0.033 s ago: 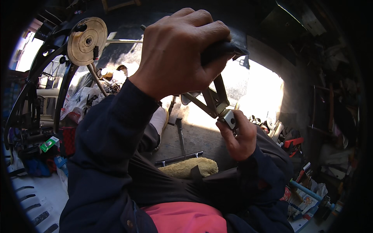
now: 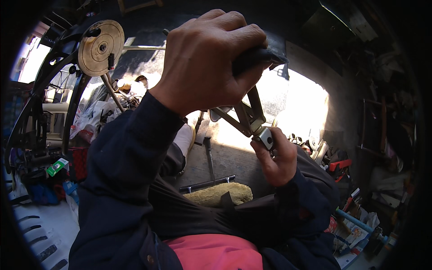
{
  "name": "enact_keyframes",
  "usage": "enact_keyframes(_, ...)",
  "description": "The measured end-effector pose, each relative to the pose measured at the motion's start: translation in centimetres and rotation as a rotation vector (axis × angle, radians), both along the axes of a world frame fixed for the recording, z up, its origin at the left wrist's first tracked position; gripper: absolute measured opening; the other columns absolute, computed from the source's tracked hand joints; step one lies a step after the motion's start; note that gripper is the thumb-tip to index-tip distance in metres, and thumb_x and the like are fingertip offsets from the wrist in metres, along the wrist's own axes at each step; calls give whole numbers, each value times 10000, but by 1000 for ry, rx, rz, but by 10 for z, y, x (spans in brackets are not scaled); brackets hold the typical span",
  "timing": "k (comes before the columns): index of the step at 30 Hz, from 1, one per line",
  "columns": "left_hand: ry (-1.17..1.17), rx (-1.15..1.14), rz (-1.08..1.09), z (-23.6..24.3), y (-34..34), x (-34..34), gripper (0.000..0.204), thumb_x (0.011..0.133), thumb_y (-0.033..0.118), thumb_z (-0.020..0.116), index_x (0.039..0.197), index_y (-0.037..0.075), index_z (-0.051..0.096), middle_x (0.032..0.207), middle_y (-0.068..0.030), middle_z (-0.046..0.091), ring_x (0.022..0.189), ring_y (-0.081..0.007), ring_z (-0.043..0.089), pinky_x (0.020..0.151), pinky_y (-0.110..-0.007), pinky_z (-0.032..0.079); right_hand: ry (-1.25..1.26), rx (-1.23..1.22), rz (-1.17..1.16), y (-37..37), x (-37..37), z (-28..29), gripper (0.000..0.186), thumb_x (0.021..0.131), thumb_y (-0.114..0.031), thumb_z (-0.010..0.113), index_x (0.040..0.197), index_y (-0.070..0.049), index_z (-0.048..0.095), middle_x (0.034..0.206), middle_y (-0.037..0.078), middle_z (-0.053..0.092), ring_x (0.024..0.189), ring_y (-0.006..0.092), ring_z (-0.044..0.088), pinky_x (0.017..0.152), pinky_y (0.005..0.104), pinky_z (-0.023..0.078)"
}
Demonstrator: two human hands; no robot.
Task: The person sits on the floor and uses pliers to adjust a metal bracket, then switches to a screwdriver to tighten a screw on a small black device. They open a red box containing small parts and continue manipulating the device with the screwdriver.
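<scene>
Bright sunlight falls across the far part of a cluttered workshop floor [image 2: 231,158], while the edges of the room stay dark. To the far left stands a black metal frame [image 2: 74,110] carrying a pale round disc [image 2: 100,47], with a white plastic bag [image 2: 92,114] just beyond. A person sits with both hands raised over the lap, in dark sleeves and dark trousers [image 2: 173,198]. High in the centre, the left hand [image 2: 209,58], seen from the back, has its fingers curled around a dark, smooth-looking piece [image 2: 256,58] that pokes out to the right; its fingertips are hidden. Below and to the right, brass-coloured struts [image 2: 255,108] run down to a small metal bracket [image 2: 264,137], which the right hand [image 2: 280,164] pinches between thumb and fingers. Whether the struts join the dark piece cannot be told, because the left hand covers that spot. Nothing visibly differs from the preceding picture: both grips match, so the handling is at the same point. Near the lap are a dark hammer-like tool [image 2: 209,155], a black bar [image 2: 207,183] and a fuzzy yellowish pad [image 2: 220,194].
</scene>
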State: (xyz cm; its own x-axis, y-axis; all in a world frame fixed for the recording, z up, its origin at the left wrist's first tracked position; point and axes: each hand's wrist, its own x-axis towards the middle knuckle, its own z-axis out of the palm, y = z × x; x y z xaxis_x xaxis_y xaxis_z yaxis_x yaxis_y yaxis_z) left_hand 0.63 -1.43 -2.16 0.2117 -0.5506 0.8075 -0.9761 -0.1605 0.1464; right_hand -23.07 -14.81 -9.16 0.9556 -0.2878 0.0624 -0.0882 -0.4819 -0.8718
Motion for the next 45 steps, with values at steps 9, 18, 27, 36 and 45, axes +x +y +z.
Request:
enact_keyframes(9, 33, -2, 2, 0, 0, 0, 274, 783, 319, 896, 965, 146, 787, 826, -13, 704, 729, -211, 683, 599, -341, 535, 254, 944, 69, -6, -2, -6, 588, 1086, -501, 556, 1296, 45, 618, 938, 163, 733, 677, 146, 637, 637, 276, 506)
enact_keyframes(18, 12, 6, -7, -1, 0, 0, 272, 807, 340, 886, 970, 144, 790, 826, -10, 704, 726, -203, 670, 597, -336, 532, 277, 894, 58, -7, -1, -5, 447, 1089, -390, 594, 1204, 36, 664, 932, 147, 742, 658, 144, 633, 624, 294, 515)
enact_keyframes(27, 3, -4, -17, -2, 0, 0, 273, 812, 344, 887, 968, 142, 790, 825, -15, 705, 721, -200, 671, 594, -338, 534, 19, -9, 0, 3, -1, -1, 297, 956, -139, 793, 1169, 13, 651, 873, 108, 741, 707, 122, 679, 662, 290, 528)
enact_keyframes(36, 7, -18, -2, -2, -1, 1, 280, 794, 327, 898, 971, 139, 789, 823, -19, 706, 717, -206, 677, 599, -337, 539, 181, 660, 3, 2, -2, 2, 360, 1027, -233, 727, 1258, 27, 633, 973, 79, 723, 814, 118, 659, 699, 282, 533)
enact_keyframes(45, 21, 15, 18, -2, 0, 1, 283, 797, 336, 895, 974, 141, 790, 816, -21, 705, 714, -206, 678, 588, -335, 533, 260, 669, -41, 5, -3, -2, 342, 1032, -192, 717, 1275, 36, 637, 1002, 90, 710, 864, 126, 670, 682, 277, 535)
